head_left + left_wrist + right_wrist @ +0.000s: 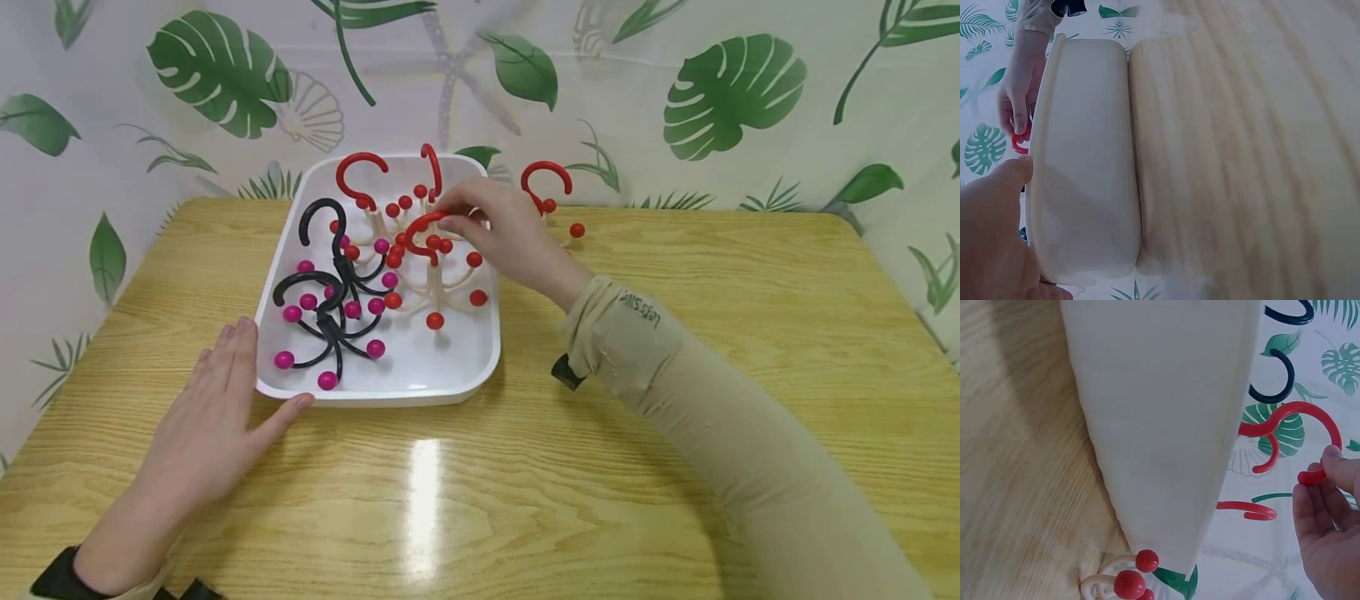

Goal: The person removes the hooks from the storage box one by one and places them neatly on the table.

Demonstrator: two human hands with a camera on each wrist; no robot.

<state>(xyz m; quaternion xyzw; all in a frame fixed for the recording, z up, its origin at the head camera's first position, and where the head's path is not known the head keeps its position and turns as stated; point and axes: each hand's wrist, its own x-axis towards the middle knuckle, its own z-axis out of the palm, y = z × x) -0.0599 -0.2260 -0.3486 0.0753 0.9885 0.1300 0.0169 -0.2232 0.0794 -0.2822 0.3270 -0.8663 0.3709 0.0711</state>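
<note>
My right hand (517, 233) pinches the red hook top of a beige hanger (433, 285) with red ball tips, at the right side of a white tray (450, 367). In the right wrist view, thumb and fingers close on the tip of that red hook (1313, 407). Beside it in the tray are two more red-hooked hangers (363, 160) and, at left, two black hangers (326, 321) with pink balls. The left hand (210, 417) rests at the tray's near left corner, fingers straight along its side, thumb (1013, 172) at the rim.
Another red-hooked hanger (547, 177) stands on the wooden table (712, 333) just right of the tray's far corner. Behind the table rises a leaf-patterned cloth (600, 100).
</note>
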